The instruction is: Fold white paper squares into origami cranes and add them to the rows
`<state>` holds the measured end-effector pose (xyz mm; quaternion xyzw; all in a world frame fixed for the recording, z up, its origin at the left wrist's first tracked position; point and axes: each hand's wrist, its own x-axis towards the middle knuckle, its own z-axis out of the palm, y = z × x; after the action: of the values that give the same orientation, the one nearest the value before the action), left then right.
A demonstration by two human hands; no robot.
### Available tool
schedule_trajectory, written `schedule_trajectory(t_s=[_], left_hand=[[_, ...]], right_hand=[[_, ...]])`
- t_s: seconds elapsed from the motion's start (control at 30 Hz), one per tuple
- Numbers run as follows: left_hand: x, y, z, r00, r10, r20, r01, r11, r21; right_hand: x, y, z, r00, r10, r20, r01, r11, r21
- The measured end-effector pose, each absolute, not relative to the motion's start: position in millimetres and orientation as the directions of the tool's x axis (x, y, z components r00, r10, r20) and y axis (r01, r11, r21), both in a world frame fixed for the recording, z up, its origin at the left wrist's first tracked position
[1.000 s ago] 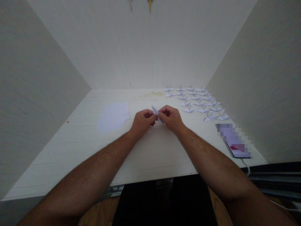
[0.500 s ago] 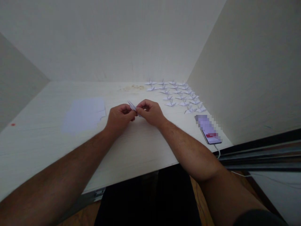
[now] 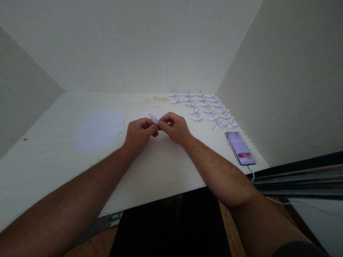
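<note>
Above the middle of the white table (image 3: 160, 167), a small folded white paper (image 3: 153, 119) is pinched between my two hands. It has narrow points that stick up to the upper left, like a partly folded origami crane. My left hand (image 3: 140, 134) grips it from the left with thumb and fingers closed. From the right, my right hand (image 3: 175, 127) pinches the same paper with thumb and index finger. The fingers hide its lower part. Several finished white paper cranes (image 3: 197, 117) stand in rows at the back right.
On the left lies a spread of white paper sheets (image 3: 100, 128). A phone (image 3: 241, 148) with a white cable (image 3: 252, 174) rests near the right edge. Walls (image 3: 142, 46) enclose the back and sides. Brownish stains (image 3: 160, 99) mark the table's far edge.
The whole view has shifted slightly, so everything appears a little further right. Both hands keep their pinch on the folded paper, with hardly any change in their pose.
</note>
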<state>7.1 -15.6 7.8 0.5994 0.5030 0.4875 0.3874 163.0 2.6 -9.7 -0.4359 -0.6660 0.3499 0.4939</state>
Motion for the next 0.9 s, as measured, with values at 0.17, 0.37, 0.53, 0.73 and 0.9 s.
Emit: schedule_trajectory(t_s=[0.17,0.37,0.53,0.73,0.9], left_hand=[[6.3,-15.1,7.1,0.043,0.978,0.202,0.178,-0.207,0.962],[5.6,-12.2,2.5,0.061,0.981,0.186,0.101,-0.192,0.976],[6.2,-10.3,-1.5,0.038,0.983,0.181,0.054,-0.183,0.982],[8.8,-14.0,4.0,0.008,0.981,0.192,0.133,-0.191,0.972],[12.2,-17.4,9.9,-0.037,0.976,0.216,0.231,-0.202,0.952]], right_hand=[[163.0,1.4,-9.8,-0.118,0.921,0.373,0.253,0.391,-0.885],[162.8,0.3,-8.2,-0.104,0.888,0.448,0.292,0.458,-0.840],[162.5,0.1,-7.7,-0.094,0.859,0.503,0.339,0.502,-0.796],[161.9,-1.1,-5.5,-0.072,0.851,0.520,0.321,0.514,-0.796],[160.4,-1.5,-4.3,-0.063,0.893,0.446,0.311,0.442,-0.841]])
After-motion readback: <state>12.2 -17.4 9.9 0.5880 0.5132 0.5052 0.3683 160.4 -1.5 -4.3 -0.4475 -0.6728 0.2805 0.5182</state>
